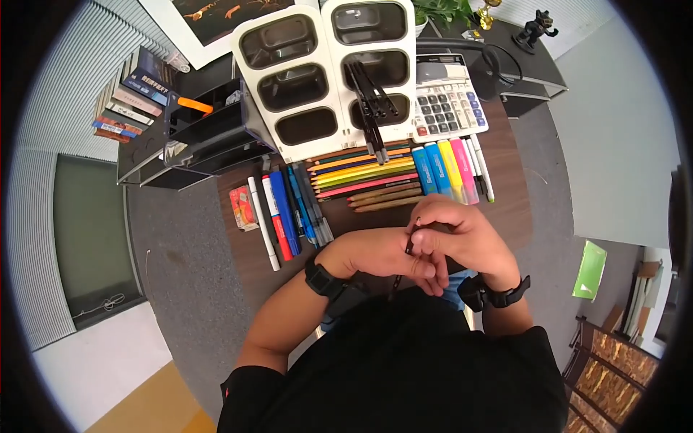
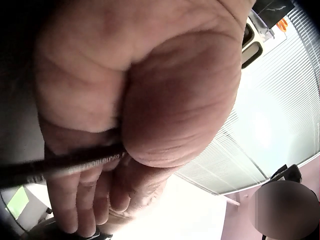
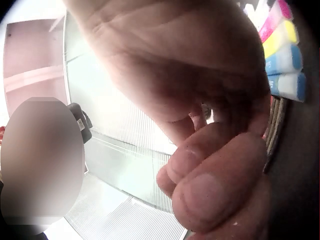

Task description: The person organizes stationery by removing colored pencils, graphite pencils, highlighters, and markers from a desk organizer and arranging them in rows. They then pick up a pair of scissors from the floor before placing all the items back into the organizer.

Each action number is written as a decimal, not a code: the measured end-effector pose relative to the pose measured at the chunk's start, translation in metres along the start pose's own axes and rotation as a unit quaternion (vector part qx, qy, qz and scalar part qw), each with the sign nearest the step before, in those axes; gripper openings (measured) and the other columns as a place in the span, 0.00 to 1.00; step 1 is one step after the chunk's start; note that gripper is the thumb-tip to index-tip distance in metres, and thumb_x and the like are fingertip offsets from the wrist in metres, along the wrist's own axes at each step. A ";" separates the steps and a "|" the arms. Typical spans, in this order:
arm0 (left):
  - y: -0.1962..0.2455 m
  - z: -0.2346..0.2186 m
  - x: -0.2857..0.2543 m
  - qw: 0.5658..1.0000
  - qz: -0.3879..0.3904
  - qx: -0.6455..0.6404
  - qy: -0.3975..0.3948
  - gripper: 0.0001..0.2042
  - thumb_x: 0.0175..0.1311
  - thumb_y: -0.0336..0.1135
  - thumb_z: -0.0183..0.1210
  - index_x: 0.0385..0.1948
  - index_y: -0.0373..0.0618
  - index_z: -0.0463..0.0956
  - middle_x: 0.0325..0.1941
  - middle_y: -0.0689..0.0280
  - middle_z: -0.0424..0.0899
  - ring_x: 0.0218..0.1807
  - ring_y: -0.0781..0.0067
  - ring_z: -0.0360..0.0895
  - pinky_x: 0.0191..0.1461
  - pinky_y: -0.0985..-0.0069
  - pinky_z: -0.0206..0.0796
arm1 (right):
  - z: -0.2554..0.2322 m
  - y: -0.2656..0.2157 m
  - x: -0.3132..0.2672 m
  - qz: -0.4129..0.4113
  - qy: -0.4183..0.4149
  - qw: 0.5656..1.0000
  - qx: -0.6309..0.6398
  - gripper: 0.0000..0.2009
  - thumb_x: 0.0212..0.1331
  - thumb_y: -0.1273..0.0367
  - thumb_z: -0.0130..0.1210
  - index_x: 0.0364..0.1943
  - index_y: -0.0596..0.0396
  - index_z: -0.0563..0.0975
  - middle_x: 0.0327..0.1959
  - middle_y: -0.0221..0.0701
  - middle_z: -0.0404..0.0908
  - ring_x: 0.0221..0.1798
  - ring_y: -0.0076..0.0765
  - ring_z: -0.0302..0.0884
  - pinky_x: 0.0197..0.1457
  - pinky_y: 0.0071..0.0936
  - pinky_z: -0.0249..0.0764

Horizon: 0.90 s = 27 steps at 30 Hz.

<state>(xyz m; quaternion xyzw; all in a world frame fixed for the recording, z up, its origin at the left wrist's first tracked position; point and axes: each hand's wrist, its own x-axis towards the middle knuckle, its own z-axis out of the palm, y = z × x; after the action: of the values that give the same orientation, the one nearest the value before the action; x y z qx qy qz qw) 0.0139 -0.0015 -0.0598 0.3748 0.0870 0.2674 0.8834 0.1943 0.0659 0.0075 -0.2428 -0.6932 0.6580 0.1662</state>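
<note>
A slim dark pencil [image 1: 394,287] [image 2: 95,162] slants between the two hands over the person's lap, beside the table's near edge. The left hand [image 1: 382,252] [image 2: 135,85] holds it under the thumb; pale lettering shows along its shaft in the left wrist view. At the pencil's upper end, the right hand [image 1: 469,234] [image 3: 200,110] pinches with curled thumb and forefinger. In the right wrist view those fingers hide the pencil. The hands overlap near the fingertips in the head view.
Colored pencils [image 1: 368,177], highlighters [image 1: 449,169] and pens [image 1: 281,209] lie in rows on the brown table [image 1: 505,209]. Behind them stand a white compartment organizer [image 1: 328,72] with black pens [image 1: 372,101] on it, a calculator [image 1: 447,108] and a dark desk holder [image 1: 209,133]. A small red box [image 1: 243,208] lies left.
</note>
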 end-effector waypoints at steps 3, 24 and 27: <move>0.005 0.002 -0.001 0.998 0.008 0.058 0.008 0.14 0.77 0.36 0.53 0.51 0.32 0.76 0.51 0.55 0.82 0.55 0.59 0.82 0.61 0.66 0.76 | -0.004 0.000 0.000 -0.008 0.088 0.994 0.060 0.05 0.64 0.76 0.62 0.41 0.61 0.79 0.41 0.28 0.80 0.44 0.22 0.76 0.50 0.22 0.73; 0.002 -0.002 0.003 0.990 -0.035 0.139 0.007 0.11 0.74 0.35 0.59 0.48 0.39 0.75 0.48 0.64 0.84 0.51 0.75 0.81 0.55 0.76 0.73 | -0.033 -0.030 0.026 0.174 0.102 0.958 0.204 0.09 0.69 0.70 0.52 0.39 0.63 0.78 0.20 0.31 0.75 0.15 0.20 0.63 0.17 0.19 0.60; 0.003 -0.003 0.001 0.988 -0.032 0.148 0.011 0.10 0.74 0.35 0.58 0.48 0.39 0.75 0.49 0.64 0.84 0.51 0.75 0.81 0.55 0.75 0.73 | -0.029 -0.023 0.040 0.203 0.076 0.958 0.186 0.11 0.71 0.67 0.53 0.41 0.64 0.79 0.19 0.27 0.71 0.14 0.17 0.57 0.16 0.18 0.51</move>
<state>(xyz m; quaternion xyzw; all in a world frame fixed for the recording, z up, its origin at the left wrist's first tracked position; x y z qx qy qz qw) 0.0120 0.0027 -0.0599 0.4958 0.1475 0.2275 0.8250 0.1742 0.1124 0.0290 -0.3924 -0.4797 0.7749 0.1243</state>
